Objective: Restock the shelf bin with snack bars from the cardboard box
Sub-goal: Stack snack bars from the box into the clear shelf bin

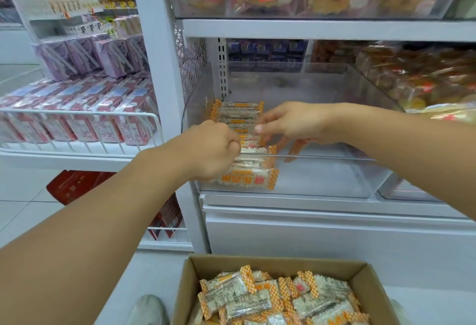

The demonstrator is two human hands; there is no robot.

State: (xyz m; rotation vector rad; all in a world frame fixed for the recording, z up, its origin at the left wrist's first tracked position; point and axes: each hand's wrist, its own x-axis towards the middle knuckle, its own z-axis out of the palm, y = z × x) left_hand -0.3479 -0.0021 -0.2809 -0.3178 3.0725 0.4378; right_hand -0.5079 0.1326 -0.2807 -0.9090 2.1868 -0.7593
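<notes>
Both arms reach into the clear plastic bin (pixel 334 170). Left hand (pixel 211 152), fingers curled, grips the row of snack bars (pixel 242 128) inside; right hand (pixel 291 123) pinches them. Cardboard box (pixel 371 288) below holds crinkled orange-checked wrappers.

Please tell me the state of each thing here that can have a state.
cardboard box: open, holds many bars.
shelf bin: clear, partly filled, one row at its left side.
snack bars: lined up in the bin.
left hand: grips bars.
right hand: fingers on the row.
</notes>
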